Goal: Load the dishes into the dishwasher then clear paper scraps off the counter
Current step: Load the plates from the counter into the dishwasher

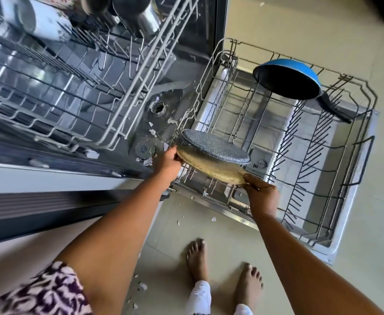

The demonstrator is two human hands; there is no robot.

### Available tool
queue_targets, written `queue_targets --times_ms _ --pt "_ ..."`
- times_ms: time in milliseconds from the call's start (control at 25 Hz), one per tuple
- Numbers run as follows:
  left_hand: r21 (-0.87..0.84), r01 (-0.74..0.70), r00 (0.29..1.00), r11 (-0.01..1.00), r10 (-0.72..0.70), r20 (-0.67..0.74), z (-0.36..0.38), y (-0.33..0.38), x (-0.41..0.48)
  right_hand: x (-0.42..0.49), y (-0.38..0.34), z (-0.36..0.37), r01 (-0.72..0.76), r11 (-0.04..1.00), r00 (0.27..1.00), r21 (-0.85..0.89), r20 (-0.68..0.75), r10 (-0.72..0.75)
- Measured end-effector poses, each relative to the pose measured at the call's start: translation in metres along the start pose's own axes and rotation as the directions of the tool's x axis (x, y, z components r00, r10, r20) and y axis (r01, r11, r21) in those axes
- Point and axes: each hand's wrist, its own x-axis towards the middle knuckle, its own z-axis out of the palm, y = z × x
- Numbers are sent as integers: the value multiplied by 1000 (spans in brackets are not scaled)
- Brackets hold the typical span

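Grip: left hand [167,160], right hand [263,194] clasp tan plate [209,167] edges, maybe touching rack [311,160].

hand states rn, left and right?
Left hand: closed, gripping the left edge of the tan plate.
Right hand: closed, pinching the right edge of the same plate.

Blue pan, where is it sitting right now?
In the head view, the blue pan stands on edge at the far side of the pulled-out lower rack, upper right of frame, beyond the grey speckled plate.
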Motion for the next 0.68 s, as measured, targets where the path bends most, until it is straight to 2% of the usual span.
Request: queue_targets --times_ms 120,240,320,560,680 --pt "55 47 999 997 -46 -22 6 3 -1 3 -7 8 69 992 995 -105 73 -61" --pt "-15 68 995 998 -69 -70 6 -2 -9 -2 -9 14 92 979 993 -181 94 -76" --pt "-78 62 997 995 -65 -30 5 -4 -20 -7 -7 16 113 967 991 -227 97 -93" --pt "-201 46 998 979 -51 -21 6 -12 -58 -34 -13 11 90 969 995 -231 57 -79" --pt "-341 83 996 936 -92 -9 6 -10 -87 -57 -27 4 73 975 996 -208 56 -63"
